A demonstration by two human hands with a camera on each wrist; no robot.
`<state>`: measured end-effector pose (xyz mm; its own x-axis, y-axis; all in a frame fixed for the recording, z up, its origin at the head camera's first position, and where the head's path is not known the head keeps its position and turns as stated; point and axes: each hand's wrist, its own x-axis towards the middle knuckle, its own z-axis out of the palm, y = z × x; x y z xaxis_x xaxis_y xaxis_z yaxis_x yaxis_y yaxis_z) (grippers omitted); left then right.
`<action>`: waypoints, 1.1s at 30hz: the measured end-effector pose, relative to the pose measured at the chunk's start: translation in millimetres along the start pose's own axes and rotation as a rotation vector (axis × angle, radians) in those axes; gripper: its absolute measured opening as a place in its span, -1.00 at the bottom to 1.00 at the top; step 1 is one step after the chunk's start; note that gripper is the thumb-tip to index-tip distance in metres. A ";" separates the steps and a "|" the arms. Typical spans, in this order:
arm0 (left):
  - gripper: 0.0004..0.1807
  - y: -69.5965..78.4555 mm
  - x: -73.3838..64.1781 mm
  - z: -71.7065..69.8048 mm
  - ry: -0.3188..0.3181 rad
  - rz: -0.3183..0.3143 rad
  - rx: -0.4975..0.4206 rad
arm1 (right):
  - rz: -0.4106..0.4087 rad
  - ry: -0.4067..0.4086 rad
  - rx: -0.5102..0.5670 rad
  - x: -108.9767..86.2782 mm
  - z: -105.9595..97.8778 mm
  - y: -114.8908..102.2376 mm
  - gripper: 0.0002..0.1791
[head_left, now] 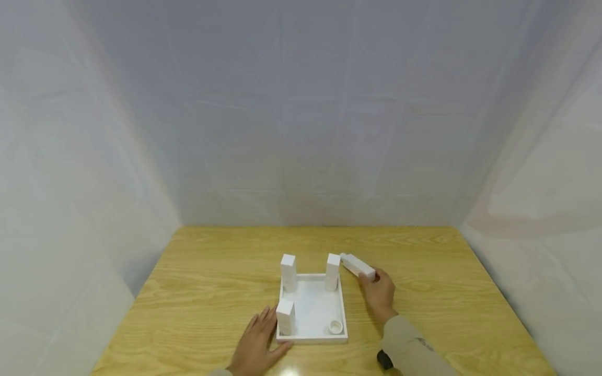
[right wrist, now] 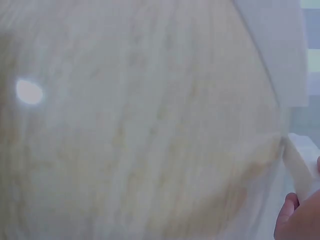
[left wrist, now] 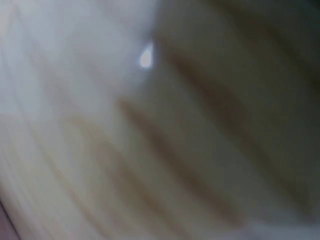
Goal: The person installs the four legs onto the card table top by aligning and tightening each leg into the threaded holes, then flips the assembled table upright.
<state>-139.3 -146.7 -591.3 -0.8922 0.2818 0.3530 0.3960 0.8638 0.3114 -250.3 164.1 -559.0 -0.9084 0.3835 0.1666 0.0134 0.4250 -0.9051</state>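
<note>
A white rectangular tabletop with a raised rim lies on the wooden table like a shallow tray. White square legs stand upright at three of its corners: far left, far right and near left. At the near right corner sits a round white socket. My right hand grips one end of a loose white table leg, whose narrower round end points away to the left. Spread flat on the table, my left hand rests against the tabletop's near left corner, its thumb along the front edge.
The wooden table carries the whole set. White sheeting hangs behind it and along both sides. Close to my right sleeve, a small dark object shows. The left wrist view holds only blurred wood grain.
</note>
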 end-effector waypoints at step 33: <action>-0.07 -0.8 -1.1 1.2 0.059 0.029 0.015 | 0.173 -0.104 0.470 8.5 -46.0 -28.3 -0.52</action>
<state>-138.9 -147.2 -593.0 -0.8658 0.2825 0.4130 0.4182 0.8617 0.2872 -239.2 193.0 -514.0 -0.9467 0.3216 -0.0197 -0.0001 -0.0616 -0.9981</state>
